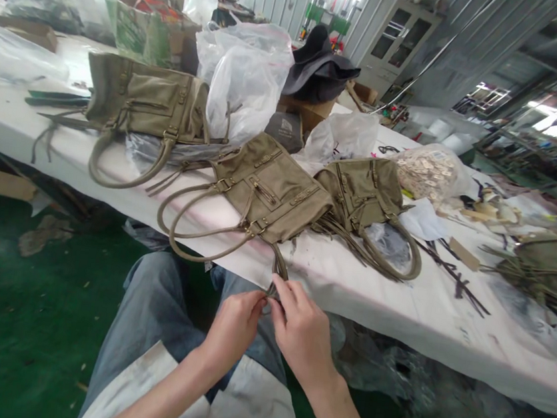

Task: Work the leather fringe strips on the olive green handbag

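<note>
An olive handbag lies on the white table right in front of me, its two looped handles toward the left and front edge. Thin olive straps hang from its lower corner over the edge. Both hands meet on these straps above my lap. My left hand pinches the strap ends between thumb and fingers. Close beside it, my right hand grips the same straps, with its fingers bent around them. The exact strap ends are partly hidden by the fingertips.
Similar olive bags lie at the left, just right of centre and at the far right. Behind them stand a white plastic bag and a bag of small pieces. Loose dark straps lie on the right.
</note>
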Available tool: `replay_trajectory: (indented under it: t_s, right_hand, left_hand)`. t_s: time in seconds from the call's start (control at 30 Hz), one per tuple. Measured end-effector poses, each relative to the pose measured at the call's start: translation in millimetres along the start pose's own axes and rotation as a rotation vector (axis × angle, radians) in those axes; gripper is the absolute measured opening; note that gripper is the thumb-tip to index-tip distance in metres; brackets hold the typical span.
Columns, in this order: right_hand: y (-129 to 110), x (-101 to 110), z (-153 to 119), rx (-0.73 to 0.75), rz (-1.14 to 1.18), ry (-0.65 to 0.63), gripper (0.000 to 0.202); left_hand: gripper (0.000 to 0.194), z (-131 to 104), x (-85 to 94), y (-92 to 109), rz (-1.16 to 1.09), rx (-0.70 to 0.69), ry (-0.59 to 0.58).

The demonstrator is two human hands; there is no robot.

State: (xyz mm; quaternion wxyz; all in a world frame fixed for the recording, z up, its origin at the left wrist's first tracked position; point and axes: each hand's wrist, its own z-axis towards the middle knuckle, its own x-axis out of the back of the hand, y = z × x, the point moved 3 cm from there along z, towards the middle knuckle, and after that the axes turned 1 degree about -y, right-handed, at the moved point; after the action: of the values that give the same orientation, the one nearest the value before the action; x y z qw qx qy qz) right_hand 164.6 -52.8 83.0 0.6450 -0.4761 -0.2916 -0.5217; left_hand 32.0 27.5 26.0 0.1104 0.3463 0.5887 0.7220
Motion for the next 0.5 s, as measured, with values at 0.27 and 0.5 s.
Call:
replay_trajectory:
  t_s: [0.27, 0.5]
  right_hand:
    - [-0.3, -21.1, -37.9, -0.232, 0.128, 0.023, 0.021]
    - [10.1, -32.9, -19.4, -0.530, 0.578, -0.156, 0.059]
  left_hand:
    - [0.026, -8.7, -15.1, 2.8, -0.118, 0.099, -0.014]
    - [0.027, -6.0, -16.3, 3.9, -0.105, 0.154, 0.029]
